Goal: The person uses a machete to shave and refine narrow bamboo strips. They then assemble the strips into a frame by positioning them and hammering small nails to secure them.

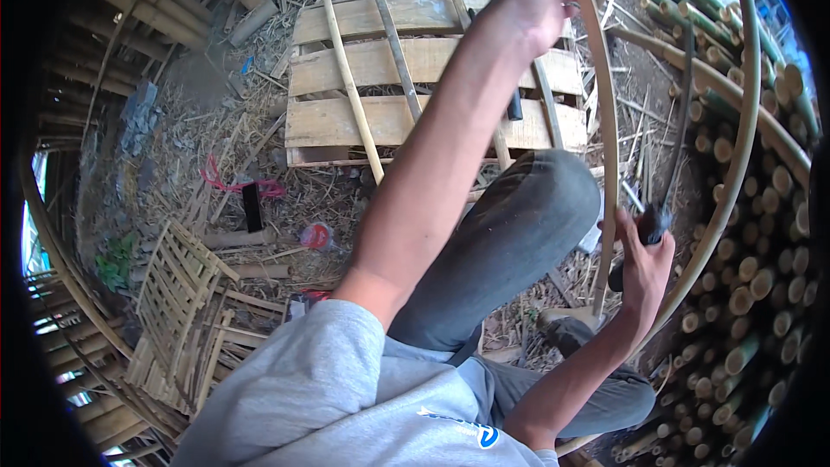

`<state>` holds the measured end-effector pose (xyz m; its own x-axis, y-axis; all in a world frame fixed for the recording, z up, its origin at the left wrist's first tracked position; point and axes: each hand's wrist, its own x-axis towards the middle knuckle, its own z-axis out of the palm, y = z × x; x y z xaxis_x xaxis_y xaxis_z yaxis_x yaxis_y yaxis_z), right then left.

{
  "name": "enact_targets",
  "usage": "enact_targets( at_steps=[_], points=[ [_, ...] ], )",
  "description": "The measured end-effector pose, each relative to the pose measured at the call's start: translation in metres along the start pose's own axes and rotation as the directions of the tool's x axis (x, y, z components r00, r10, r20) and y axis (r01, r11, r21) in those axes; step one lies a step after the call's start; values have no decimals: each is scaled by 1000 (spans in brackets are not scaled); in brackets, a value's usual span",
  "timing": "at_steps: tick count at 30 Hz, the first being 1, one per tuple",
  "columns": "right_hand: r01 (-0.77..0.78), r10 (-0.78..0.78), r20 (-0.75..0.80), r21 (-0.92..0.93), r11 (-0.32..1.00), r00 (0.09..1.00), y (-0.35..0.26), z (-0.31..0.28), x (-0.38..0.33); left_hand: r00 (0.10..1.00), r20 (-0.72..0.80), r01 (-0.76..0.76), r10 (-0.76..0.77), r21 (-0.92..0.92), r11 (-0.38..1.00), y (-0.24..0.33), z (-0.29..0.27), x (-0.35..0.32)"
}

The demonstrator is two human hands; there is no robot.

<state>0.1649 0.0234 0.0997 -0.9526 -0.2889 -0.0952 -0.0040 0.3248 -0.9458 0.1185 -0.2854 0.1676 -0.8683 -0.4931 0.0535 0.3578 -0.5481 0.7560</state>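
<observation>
A long, flat bamboo strip [609,112] runs upright in front of me, its lower end near my foot. My left hand [532,2] is stretched far forward at the top edge, its fingers curled at the upper part of the strip; some of that grip is cut off. Lower down, my right hand [647,264] is closed round the dark handle of a long knife [683,112]. The knife's narrow dark blade points up and away, just right of the strip. Fingers of this hand also come close to the strip; whether they touch it is unclear.
Ahead is a low slatted wooden platform [324,69] with bamboo poles across it. Stacked bamboo poles [743,294] fill the right side, behind a long curved pole [750,95]. Woven bamboo panels [177,285], a black phone-like object [251,207] and pink string [259,188] lie left.
</observation>
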Motion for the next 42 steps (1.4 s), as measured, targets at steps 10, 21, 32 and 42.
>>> enact_targets(
  at_steps=[10,21,32,42],
  points=[
    [204,-115,292,-296,933,949,-128,166,76,976,-199,147,-87,311,939,-2,-87,-79],
    [245,-218,134,-728,640,967,-42,203,119,889,-443,384,-112,592,709,-64,-209,-68],
    [100,-99,58,-855,510,993,32,170,139,890,-451,310,62,701,643,-93,-218,-67],
    [300,-362,107,-790,534,926,30,207,146,868,-495,339,31,637,693,-96,-220,-65]
  ],
)
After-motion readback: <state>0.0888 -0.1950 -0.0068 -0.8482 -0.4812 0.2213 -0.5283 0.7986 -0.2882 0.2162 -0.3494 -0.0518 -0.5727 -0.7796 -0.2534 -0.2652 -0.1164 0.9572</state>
